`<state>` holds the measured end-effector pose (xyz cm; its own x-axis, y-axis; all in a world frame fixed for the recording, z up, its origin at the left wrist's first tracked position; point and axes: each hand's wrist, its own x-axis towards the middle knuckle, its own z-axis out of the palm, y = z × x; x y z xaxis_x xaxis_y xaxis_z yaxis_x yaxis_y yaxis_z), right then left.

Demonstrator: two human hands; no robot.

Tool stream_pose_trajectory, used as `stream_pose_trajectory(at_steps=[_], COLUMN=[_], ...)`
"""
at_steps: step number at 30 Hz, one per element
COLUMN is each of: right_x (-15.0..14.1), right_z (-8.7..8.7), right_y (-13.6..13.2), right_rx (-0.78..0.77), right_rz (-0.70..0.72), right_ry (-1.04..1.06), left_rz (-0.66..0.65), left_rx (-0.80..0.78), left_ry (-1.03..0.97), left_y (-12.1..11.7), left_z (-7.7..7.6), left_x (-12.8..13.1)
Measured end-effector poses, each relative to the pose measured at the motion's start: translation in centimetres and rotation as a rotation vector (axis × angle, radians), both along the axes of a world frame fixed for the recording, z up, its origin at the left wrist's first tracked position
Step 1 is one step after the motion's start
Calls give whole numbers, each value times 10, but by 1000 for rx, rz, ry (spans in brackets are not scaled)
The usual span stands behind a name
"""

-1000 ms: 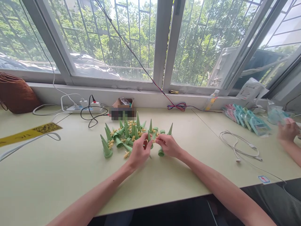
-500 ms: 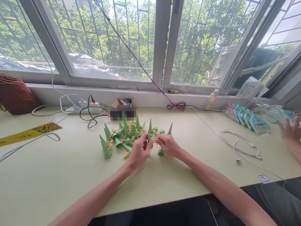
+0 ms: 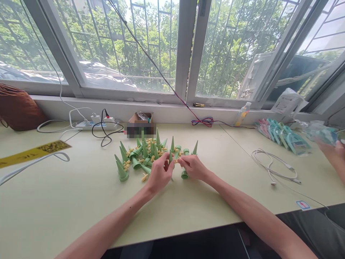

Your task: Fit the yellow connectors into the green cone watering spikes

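Note:
My left hand (image 3: 161,169) is closed around a green plastic watering spike (image 3: 170,157), its pointed end up. The fingers of my right hand (image 3: 194,166) pinch a small yellow valve (image 3: 177,161) at the side of that spike. The exact joint between valve and spike is partly hidden by my fingertips. Beside and beyond my hands lies a pile of several more green spikes (image 3: 122,172) with yellow valves (image 3: 145,177), some upright, some on their sides. A spike with its round, open end (image 3: 184,175) showing lies just below my right hand.
At the back stand a small cardboard box (image 3: 134,118) and a power strip (image 3: 98,125) with cables. To the right are a bottle (image 3: 242,114), bagged pastel plastic items (image 3: 283,135) and a coiled white cable (image 3: 265,162). Another person's hand (image 3: 330,153) is at the right edge.
My hands have barely moved and keep the same hold on the spike and valve. The other person's hand at the right has turned and reached toward the plastic bags.

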<state>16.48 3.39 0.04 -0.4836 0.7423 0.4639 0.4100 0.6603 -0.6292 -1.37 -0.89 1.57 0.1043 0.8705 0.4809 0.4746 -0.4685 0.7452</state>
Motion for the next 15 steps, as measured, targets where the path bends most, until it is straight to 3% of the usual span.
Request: stream_pose_trajectory(at_steps=[9,15], right_x=[0,2], right_z=[1,5], right_y=[-3,-6], right_rx=[2,-17], right_rz=[-3,116], right_ry=[-23,-38], left_rz=[28,69], left_rx=[8,21], left_ry=[-17,-44], left_y=[0,1], left_z=[0,2], left_x=[0,0])
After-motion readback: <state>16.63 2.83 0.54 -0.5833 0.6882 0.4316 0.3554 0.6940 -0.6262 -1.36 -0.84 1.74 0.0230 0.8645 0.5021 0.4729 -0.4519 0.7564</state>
